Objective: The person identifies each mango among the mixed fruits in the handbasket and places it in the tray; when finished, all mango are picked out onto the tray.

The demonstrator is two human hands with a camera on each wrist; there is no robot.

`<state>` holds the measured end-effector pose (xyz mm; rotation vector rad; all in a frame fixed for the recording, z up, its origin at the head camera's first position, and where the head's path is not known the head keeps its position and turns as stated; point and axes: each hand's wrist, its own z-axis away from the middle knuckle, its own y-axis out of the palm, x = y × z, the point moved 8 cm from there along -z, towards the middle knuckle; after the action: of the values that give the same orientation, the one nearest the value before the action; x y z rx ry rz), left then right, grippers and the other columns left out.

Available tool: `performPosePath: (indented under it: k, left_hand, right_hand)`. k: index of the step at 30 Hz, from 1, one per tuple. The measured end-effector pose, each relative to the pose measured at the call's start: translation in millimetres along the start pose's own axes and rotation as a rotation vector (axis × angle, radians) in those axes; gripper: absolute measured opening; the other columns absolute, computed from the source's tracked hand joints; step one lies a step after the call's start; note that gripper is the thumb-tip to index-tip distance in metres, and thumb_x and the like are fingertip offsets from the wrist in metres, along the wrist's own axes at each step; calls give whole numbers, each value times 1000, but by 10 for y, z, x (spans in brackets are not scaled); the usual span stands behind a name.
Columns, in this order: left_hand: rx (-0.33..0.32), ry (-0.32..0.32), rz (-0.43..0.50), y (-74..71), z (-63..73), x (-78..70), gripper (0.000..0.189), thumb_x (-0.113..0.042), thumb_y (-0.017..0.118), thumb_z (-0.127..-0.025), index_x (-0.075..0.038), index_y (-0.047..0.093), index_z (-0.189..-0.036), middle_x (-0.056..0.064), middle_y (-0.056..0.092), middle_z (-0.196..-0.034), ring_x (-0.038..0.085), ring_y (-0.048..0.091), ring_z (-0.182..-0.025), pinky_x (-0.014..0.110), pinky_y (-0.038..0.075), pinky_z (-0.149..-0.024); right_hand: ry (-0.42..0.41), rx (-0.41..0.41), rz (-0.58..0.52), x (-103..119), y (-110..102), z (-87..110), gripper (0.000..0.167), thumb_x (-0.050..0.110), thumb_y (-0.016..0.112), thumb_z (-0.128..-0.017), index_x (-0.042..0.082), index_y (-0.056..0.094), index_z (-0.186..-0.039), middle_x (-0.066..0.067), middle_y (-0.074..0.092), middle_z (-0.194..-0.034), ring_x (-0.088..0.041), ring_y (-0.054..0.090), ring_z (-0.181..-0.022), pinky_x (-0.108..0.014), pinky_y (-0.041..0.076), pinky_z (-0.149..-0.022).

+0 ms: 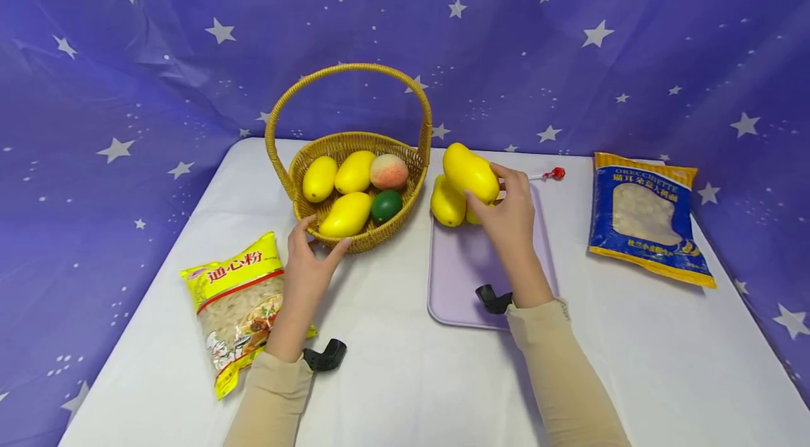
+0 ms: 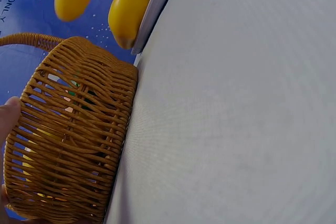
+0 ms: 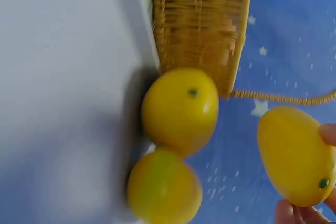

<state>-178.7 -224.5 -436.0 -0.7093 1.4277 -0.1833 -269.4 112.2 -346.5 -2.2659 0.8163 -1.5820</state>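
Observation:
My right hand (image 1: 511,211) grips a yellow mango (image 1: 470,173), held up above the lilac tray (image 1: 468,292); fingertips and thumb hold it in the right wrist view too. Beneath it, two more mangoes (image 3: 181,111) sit at the tray's far end, one partly hidden in the head view. My left hand (image 1: 308,271) rests on the near rim of the wicker basket (image 1: 367,243), thumb and fingers spread apart. Inside the basket lie three mangoes (image 1: 344,215), a peach (image 1: 389,171) and a dark green fruit (image 1: 386,206).
A yellow pasta bag (image 1: 240,306) lies left of the basket, partly behind my left forearm. On the right is a blue orecchiette bag (image 1: 648,218). A red lollipop (image 1: 557,173) lies behind the tray. The basket's tall handle (image 1: 348,67) arches over its opening.

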Motion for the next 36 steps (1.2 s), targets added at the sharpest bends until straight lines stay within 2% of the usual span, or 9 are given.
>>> performPosePath:
  k: [5,11,18,22,27,36]
  left_hand:
    - [-1,-5,0,11,-6,12,91,-67,63,-80,-20,25,-149,12,24,-151,32,47,-121,50,44,-93]
    - [-1,-6,3,6,-19,7,92,-67,64,-79,-22,25,-149,12,24,-151,32,47,-121,48,44,-93]
    - [-17,5,8,-11,-9,-6,90,-64,65,-80,-21,27,-148,12,27,-149,31,48,-119,48,45,-92]
    - [-12,7,7,3,-8,-1,90,-65,65,-80,-21,27,-149,12,27,-149,32,48,-120,48,45,-92]
    - [-20,5,8,-12,-18,12,91,-66,65,-80,-20,27,-149,13,28,-148,32,48,-119,48,44,-93]
    - [-14,5,6,14,-23,8,92,-66,65,-80,-19,27,-148,14,27,-149,33,48,-119,48,44,-93]
  right_hand:
    - [80,-54,-25,-281,-186,27,58,25,79,-79,3,55,-128,-14,50,-118,-26,52,-98,-36,49,-79]
    - [211,-97,25,-663,-393,55,60,31,78,-80,1,54,-126,-15,50,-117,-28,53,-100,-38,48,-86]
    - [313,-93,81,-999,-505,123,59,35,74,-84,-2,54,-125,-18,51,-115,-32,51,-98,-38,43,-84]
    - [373,-92,104,-1120,-523,142,59,34,72,-85,-3,52,-127,-20,50,-118,-33,50,-103,-40,43,-88]
    - [414,-53,101,-1186,-445,96,59,31,72,-86,-5,50,-128,-23,49,-122,-35,47,-110,-44,41,-95]
    - [498,-2,73,-1317,-254,39,62,34,71,-86,-5,44,-127,-22,44,-120,-34,46,-107,-41,40,-97]
